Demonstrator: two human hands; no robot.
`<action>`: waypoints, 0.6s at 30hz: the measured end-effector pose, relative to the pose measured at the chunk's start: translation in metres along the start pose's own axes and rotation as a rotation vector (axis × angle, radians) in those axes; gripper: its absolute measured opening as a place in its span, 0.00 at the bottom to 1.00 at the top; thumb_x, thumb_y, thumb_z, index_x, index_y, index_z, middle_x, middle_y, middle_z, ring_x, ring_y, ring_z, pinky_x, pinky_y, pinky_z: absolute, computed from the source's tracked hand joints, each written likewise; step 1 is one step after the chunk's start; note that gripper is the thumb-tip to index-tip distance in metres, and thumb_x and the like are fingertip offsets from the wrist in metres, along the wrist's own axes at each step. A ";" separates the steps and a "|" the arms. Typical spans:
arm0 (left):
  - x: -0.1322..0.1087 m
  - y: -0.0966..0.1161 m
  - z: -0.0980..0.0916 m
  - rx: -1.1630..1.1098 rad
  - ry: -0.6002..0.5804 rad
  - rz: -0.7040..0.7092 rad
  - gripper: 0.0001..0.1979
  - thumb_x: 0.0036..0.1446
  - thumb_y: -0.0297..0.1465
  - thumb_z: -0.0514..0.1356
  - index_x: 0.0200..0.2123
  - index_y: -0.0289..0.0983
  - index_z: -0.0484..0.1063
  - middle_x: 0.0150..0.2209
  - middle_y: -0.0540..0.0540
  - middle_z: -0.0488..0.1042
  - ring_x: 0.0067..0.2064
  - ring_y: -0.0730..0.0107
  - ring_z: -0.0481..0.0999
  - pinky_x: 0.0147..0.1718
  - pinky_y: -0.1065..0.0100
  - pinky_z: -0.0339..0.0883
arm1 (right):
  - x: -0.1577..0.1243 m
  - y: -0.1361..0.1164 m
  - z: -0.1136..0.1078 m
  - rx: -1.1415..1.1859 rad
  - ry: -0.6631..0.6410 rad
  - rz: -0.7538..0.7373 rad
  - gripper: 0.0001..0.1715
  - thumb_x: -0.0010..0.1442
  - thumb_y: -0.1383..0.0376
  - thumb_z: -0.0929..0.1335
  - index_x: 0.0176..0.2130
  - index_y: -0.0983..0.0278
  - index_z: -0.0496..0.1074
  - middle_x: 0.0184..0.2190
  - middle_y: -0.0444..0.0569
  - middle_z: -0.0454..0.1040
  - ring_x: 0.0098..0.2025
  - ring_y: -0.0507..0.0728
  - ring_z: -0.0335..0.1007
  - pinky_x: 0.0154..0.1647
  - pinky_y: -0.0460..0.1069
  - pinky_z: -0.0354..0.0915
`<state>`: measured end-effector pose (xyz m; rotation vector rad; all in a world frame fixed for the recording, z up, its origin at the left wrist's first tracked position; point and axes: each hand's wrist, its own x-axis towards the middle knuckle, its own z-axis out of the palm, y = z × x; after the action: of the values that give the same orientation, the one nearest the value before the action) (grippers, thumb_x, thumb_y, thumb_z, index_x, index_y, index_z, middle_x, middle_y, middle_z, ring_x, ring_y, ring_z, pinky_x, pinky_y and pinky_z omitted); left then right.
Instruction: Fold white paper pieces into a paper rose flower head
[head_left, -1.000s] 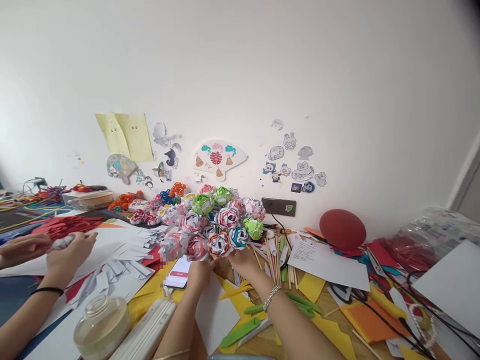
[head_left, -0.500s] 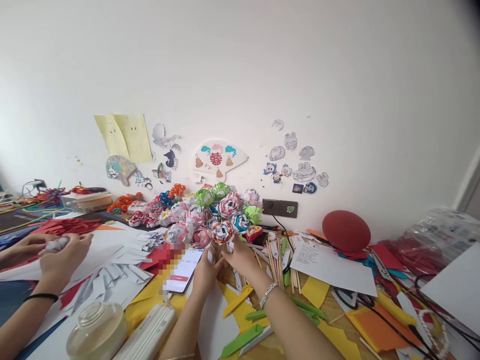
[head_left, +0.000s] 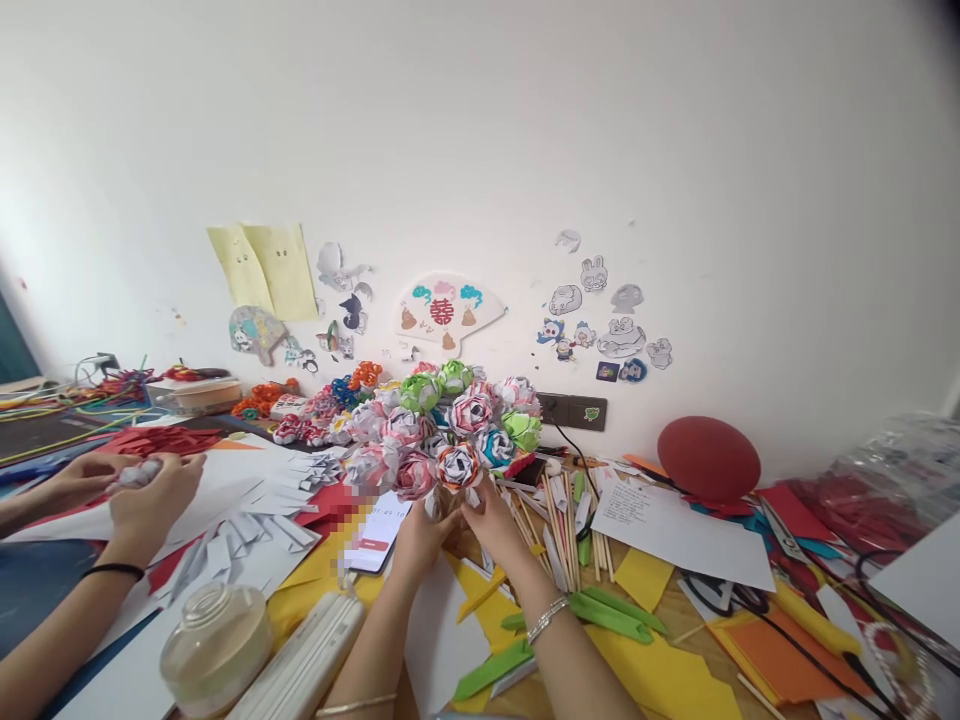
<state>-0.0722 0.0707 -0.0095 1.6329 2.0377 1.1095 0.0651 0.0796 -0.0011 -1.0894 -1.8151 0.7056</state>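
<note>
At the centre, my left hand (head_left: 426, 530) and my right hand (head_left: 491, 515) meet just under a paper flower (head_left: 457, 467) with an orange rim and a white-and-dark middle. The fingers of both hands are closed around its base, and white paper shows beside them. The fingertips are partly hidden by the flower. Behind and around it is a dense cluster of folded paper flowers (head_left: 405, 425) in white, pink, green and blue. Near my left wrist lies a phone (head_left: 379, 535) showing a timer. Green folded paper strips (head_left: 611, 612) lie beside my right forearm.
At the left, another person's hands (head_left: 154, 490) hold a greyish-white crumpled piece. A clear jar (head_left: 216, 650) and a white power strip (head_left: 300, 665) stand in front. Wooden sticks (head_left: 562, 520), a written sheet (head_left: 682, 535), orange paper (head_left: 780, 650), black cables and a red balloon (head_left: 709, 462) are at right.
The view has turned slightly left, so everything appears shifted to the right. My hands stay at the flower's base, with my right hand's fingers a little further from the left hand's than before.
</note>
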 end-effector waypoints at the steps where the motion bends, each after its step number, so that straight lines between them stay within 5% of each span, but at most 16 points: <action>1: 0.000 0.000 0.000 0.004 -0.004 -0.001 0.24 0.47 0.42 0.61 0.46 0.37 0.65 0.33 0.43 0.79 0.33 0.58 0.78 0.27 0.70 0.62 | 0.000 0.001 0.000 0.013 0.001 0.003 0.28 0.56 0.70 0.61 0.55 0.56 0.57 0.51 0.48 0.68 0.48 0.57 0.68 0.45 0.50 0.64; 14: 0.000 0.000 -0.004 0.033 -0.059 -0.001 0.27 0.49 0.49 0.55 0.46 0.36 0.64 0.30 0.42 0.77 0.22 0.63 0.74 0.21 0.69 0.61 | -0.003 0.004 -0.004 0.021 -0.055 0.040 0.25 0.56 0.69 0.62 0.54 0.60 0.62 0.51 0.52 0.69 0.52 0.61 0.65 0.48 0.54 0.61; 18: 0.000 0.001 -0.007 0.058 -0.039 -0.006 0.25 0.48 0.49 0.56 0.40 0.35 0.66 0.29 0.42 0.77 0.26 0.60 0.76 0.23 0.69 0.62 | -0.003 -0.002 -0.009 0.020 -0.066 0.017 0.24 0.56 0.69 0.61 0.53 0.59 0.63 0.50 0.51 0.69 0.51 0.60 0.66 0.47 0.52 0.61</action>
<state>-0.0767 0.0680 -0.0040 1.6611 2.0668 1.0177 0.0736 0.0760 0.0033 -1.0812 -1.8524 0.7759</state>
